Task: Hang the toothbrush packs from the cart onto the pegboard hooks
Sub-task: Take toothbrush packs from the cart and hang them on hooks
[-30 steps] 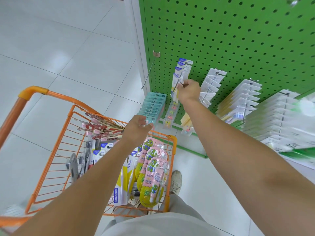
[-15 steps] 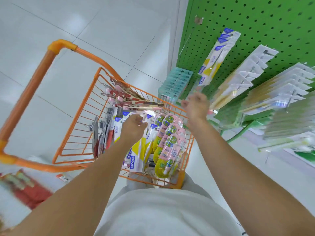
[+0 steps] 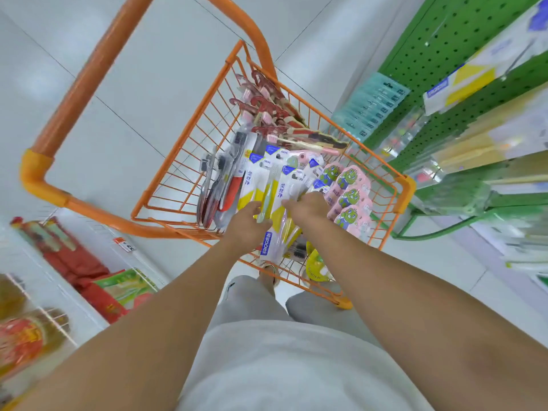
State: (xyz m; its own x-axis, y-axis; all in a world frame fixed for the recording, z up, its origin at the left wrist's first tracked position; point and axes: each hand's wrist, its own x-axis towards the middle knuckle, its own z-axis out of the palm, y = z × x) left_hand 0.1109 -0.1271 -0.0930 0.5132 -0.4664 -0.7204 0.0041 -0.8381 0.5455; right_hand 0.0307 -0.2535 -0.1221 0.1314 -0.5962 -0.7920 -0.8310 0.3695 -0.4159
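A flat white-and-yellow toothbrush pack is gripped at mid-frame by the left hand, fingers curled round its glossy edge. The right hand is laid just beside it on the neighbouring packs, fingers bent; whether anything is held cannot be told. Both are set inside the orange wire cart, with the perforated green pegboard at upper right

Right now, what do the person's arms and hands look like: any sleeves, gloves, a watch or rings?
Both forearms are bare along all that shows, with no sleeve cuff in view. The left hand and the right hand wear no gloves. No watch, band or ring shows. Below them a pale grey top and grey trousers are worn.
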